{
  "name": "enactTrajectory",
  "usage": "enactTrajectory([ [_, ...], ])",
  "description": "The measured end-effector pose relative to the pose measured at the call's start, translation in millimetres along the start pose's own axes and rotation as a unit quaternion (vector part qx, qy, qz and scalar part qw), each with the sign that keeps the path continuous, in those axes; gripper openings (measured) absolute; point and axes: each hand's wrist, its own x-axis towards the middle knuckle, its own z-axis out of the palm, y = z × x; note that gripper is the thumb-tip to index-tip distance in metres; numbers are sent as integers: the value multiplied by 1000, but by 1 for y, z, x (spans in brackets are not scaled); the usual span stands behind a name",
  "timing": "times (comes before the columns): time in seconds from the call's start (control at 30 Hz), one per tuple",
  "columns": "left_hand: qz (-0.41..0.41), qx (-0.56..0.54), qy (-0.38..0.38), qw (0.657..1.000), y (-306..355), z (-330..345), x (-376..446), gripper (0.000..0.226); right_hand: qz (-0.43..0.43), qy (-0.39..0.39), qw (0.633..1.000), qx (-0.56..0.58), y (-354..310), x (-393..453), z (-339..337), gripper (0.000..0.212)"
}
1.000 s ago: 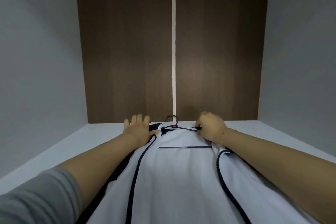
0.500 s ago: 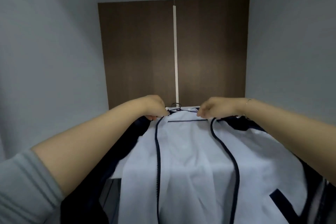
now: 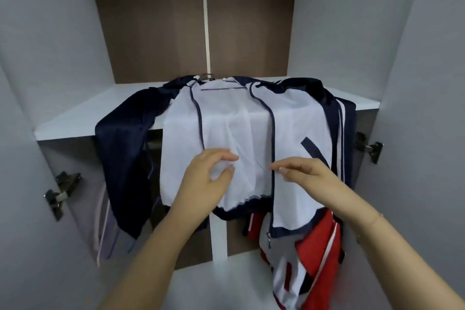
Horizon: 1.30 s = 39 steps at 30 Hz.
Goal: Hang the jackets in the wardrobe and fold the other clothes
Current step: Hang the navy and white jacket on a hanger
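Both hands were held loosely curled, gripping nothing: the left hand [image 3: 201,178] and right hand [image 3: 305,172] hovered before the jacket [image 3: 239,138]. The jacket was draped, lining outward, over the wardrobe shelf [image 3: 75,118] above them, its hanger [image 3: 207,77] at the collar. A red jacket [image 3: 314,254] was hung below the right hand.

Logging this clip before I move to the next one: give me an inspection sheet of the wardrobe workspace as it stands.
Surface: white shelf, jacket draped over its front edge.
Job's things: navy jacket lying open, white lining up, on a hanger; red jacket hanging below.
Clutter: pale hangers at lower left.
Grippers: left hand and right hand, fingers relaxed near the zipper edges, gripping nothing.
Cables: nothing seen.
Surroundings: brown back panel, grey side walls, door hinges.
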Motion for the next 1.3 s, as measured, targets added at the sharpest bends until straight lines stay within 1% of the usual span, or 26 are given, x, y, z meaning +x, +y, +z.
enactTrajectory([
  [0.07, -74, -60, -1, 995, -17, 19, -28, 21, 43, 13, 996, 75, 25, -17, 15, 22],
  [0.1, -134, -102, -4, 986, -25, 27, -40, 21, 62, 25, 993, 101, 40, -24, 21, 23],
  [0.13, -201, -160, -9, 966, -34, 34, -50, 20, 79, 38, 988, 124, 54, -30, 28, 23],
  [0.17, -263, -238, -14, 935, -42, 39, -59, 20, 99, 49, 984, 142, 69, -34, 35, 23],
  [0.23, -349, -401, -8, 847, -57, 49, -74, 24, 142, 68, 972, 177, 97, -38, 49, 23],
  [0.3, -394, -511, 28, 764, -69, 55, -84, 33, 195, 96, 951, 222, 125, -38, 65, 20],
  [0.33, -407, -545, 50, 731, -74, 56, -86, 39, 222, 109, 939, 241, 138, -37, 73, 23],
  [0.37, -414, -572, 69, 705, -77, 56, -87, 41, 246, 114, 928, 257, 148, -34, 80, 35],
  [0.43, -413, -613, 94, 667, -82, 53, -84, 43, 287, 103, 902, 304, 166, -24, 93, 72],
  [0.47, -405, -627, 100, 657, -84, 51, -82, 44, 299, 92, 891, 329, 172, -18, 98, 84],
  [0.5, -397, -636, 104, 653, -86, 49, -80, 44, 306, 83, 882, 349, 177, -11, 103, 88],
  [0.53, -389, -641, 109, 653, -86, 48, -78, 44, 307, 73, 877, 363, 181, -3, 107, 84],
  [0.6, -379, -633, 134, 662, -86, 51, -77, 41, 299, 63, 868, 391, 187, 10, 114, 62],
  [0.63, -378, -620, 149, 672, -85, 54, -77, 37, 293, 68, 864, 404, 191, 15, 117, 54],
  [0.67, -379, -602, 160, 684, -84, 57, -79, 33, 285, 75, 861, 414, 194, 17, 120, 50],
  [0.77, -379, -548, 162, 728, -78, 68, -89, 19, 283, 96, 840, 452, 206, 18, 125, 54],
  [0.8, -375, -532, 157, 743, -74, 71, -92, 15, 289, 100, 832, 464, 209, 17, 126, 50],
  [0.87, -368, -499, 143, 771, -68, 72, -95, 11, 297, 93, 825, 472, 211, 16, 128, 32],
  [0.9, -364, -482, 135, 785, -65, 71, -96, 13, 299, 86, 825, 472, 209, 15, 128, 23],
  [0.93, -357, -466, 129, 799, -64, 70, -95, 19, 295, 82, 826, 472, 204, 13, 128, 18],
  [1.0, -336, -441, 115, 824, -58, 69, -94, 29, 275, 72, 832, 477, 192, 4, 127, 16],
  [1.07, -321, -423, 110, 840, -52, 69, -92, 31, 247, 52, 840, 481, 177, -10, 125, 14],
  [1.13, -325, -408, 116, 845, -46, 70, -91, 27, 211, 44, 844, 492, 157, -26, 120, 14],
  [1.2, -330, -407, 113, 844, -38, 70, -90, 23, 157, 31, 853, 497, 132, -41, 108, 15],
  [1.3, -293, -429, 82, 851, -21, 70, -89, 23, 103, 28, 872, 478, 90, -57, 85, 17],
])
